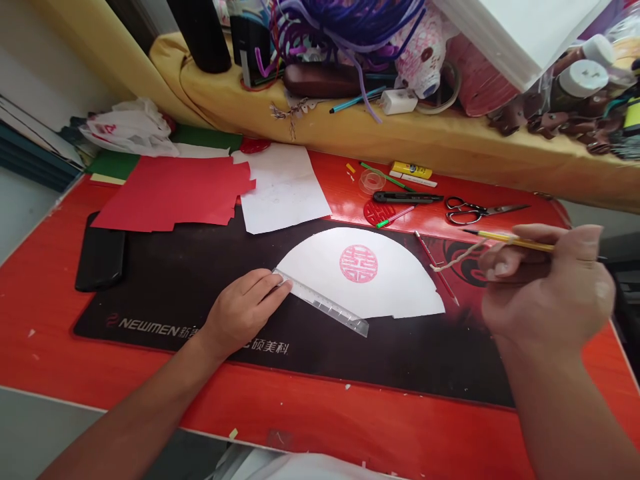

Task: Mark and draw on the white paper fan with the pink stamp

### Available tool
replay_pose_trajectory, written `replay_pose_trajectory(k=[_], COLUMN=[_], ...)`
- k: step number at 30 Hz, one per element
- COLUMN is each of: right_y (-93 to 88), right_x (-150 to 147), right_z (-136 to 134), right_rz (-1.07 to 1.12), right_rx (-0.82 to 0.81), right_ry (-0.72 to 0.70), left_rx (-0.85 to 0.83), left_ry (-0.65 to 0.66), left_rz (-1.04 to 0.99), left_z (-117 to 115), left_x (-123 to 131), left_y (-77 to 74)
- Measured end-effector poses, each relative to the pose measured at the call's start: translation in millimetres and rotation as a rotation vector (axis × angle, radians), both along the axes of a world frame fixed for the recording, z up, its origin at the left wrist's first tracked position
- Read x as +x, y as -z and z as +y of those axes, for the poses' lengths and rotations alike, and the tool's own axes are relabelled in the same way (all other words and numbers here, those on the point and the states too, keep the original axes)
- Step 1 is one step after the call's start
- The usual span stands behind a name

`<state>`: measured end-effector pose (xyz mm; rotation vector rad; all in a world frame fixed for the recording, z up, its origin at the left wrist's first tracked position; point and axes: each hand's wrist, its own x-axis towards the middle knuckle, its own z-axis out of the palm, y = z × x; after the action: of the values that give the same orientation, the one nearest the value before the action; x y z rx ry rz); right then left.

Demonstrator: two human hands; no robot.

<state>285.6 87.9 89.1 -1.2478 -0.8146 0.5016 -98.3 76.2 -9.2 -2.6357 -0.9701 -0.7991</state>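
Note:
A white fan-shaped paper (pixel 380 280) with a pink round double-happiness design (pixel 359 263) lies on a black desk mat (pixel 200 280). A clear plastic ruler (pixel 323 303) lies along the paper's lower left edge. My left hand (pixel 243 310) rests on the ruler's left end, fingers curled and pressing it down. My right hand (pixel 543 283) hovers to the right of the paper, closed round a yellow pencil (pixel 510 239) whose tip points left. A thin cream strand (pixel 457 259) hangs by its fingers.
Red paper (pixel 173 193) and a white sheet (pixel 285 187) lie at the back left. Scissors (pixel 475 211), a black utility knife (pixel 407 197), a tape roll (pixel 373 180), a red paper cutout (pixel 379 212) and pens lie behind the fan paper. A black phone (pixel 100 250) lies left. A cluttered yellow-draped shelf (pixel 400 133) runs behind.

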Motion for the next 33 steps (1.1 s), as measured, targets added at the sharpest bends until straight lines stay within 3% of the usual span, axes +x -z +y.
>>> replay_pose_trajectory(k=[7,11,23,33], right_y=[10.8,15.1,33.0,38.9], right_x=[-51,-72,-94,-114], right_z=[-2,-1,13,20], right_rz=[-0.068,-0.112,-0.112,-0.214], right_rx=[-0.15,-0.221,-0.382,-0.458], right_ry=[-0.459,-0.646,-0.826,-1.008], left_rx=[0.0,-0.012,-0.072,-0.03], left_ry=[0.014,0.017,0.026,0.034], left_rz=[-0.006,-0.015,-0.049,-0.017], left_z=[0,0,-1,2], left_x=[0,-1,-2,1], left_y=[-0.7,-0.7,2.0,-8.5])
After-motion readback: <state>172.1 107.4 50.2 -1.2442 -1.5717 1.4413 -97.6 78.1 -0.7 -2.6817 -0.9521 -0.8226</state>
